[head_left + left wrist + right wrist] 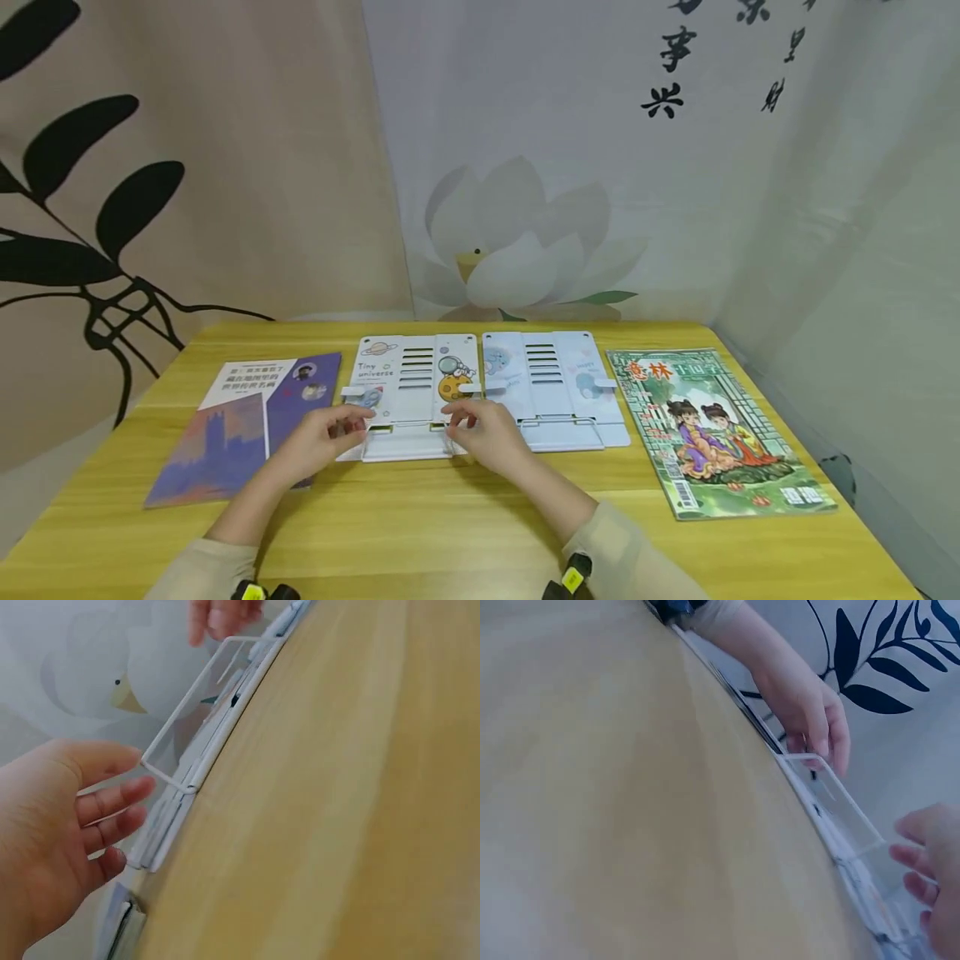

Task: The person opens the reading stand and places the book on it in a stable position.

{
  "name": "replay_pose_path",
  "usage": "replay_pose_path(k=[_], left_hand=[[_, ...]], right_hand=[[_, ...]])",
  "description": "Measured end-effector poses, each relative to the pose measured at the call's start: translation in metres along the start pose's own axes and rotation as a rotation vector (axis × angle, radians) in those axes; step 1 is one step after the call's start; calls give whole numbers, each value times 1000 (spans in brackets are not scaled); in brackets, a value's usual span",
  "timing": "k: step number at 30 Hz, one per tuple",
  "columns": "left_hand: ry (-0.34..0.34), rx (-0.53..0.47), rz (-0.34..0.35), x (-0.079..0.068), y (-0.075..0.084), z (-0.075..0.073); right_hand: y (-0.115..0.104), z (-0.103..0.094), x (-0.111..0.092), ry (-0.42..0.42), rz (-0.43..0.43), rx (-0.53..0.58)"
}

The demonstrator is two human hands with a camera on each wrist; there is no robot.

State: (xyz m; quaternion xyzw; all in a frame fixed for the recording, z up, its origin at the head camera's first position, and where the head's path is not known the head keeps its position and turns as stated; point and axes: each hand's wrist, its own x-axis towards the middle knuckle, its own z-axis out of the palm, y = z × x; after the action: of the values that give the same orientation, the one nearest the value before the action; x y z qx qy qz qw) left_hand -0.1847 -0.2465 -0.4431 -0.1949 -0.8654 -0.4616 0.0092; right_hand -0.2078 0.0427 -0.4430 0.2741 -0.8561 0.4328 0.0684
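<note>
Two white book stands lie flat side by side: the left book stand (pixel 416 400) has an astronaut print and "Tiny universe" lettering, the right book stand (pixel 551 383) pale blue drawings. A white wire support (pixel 184 705) stands raised at the near edge of the left one. My left hand (pixel 322 437) is at the support's left corner, fingers loosely bent, its upper fingertip touching or nearly touching the wire. My right hand (pixel 491 433) is by the other corner with relaxed fingers; in the right wrist view its fingertips (pixel 911 825) look slightly apart from the wire.
A purple book (pixel 247 425) lies to the left on the wooden table (pixel 420 533). To the right is a green illustrated magazine (pixel 720 433). Behind the table hangs a printed curtain (pixel 525 125) with a lotus and black characters.
</note>
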Motion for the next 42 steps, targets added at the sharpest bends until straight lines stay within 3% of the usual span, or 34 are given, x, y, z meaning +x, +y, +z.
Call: replay_pose_path(k=[3, 7, 12, 22, 28, 34, 42], left_hand=[[65, 71, 16, 9, 3, -4], [205, 158, 13, 23, 7, -8], [312, 154, -36, 39, 4, -13], [308, 14, -267, 64, -16, -19], [322, -70, -314, 69, -27, -16], [332, -35, -331, 70, -37, -11], [247, 99, -346, 73, -37, -9]], right_hand=[[3, -10, 9, 88, -20, -2], [14, -22, 24, 222, 28, 11], [32, -29, 39, 211, 138, 45], [54, -26, 62, 134, 272, 79], [64, -19, 71, 133, 317, 73], [65, -13, 74, 111, 303, 2], [51, -14, 74, 84, 334, -201]])
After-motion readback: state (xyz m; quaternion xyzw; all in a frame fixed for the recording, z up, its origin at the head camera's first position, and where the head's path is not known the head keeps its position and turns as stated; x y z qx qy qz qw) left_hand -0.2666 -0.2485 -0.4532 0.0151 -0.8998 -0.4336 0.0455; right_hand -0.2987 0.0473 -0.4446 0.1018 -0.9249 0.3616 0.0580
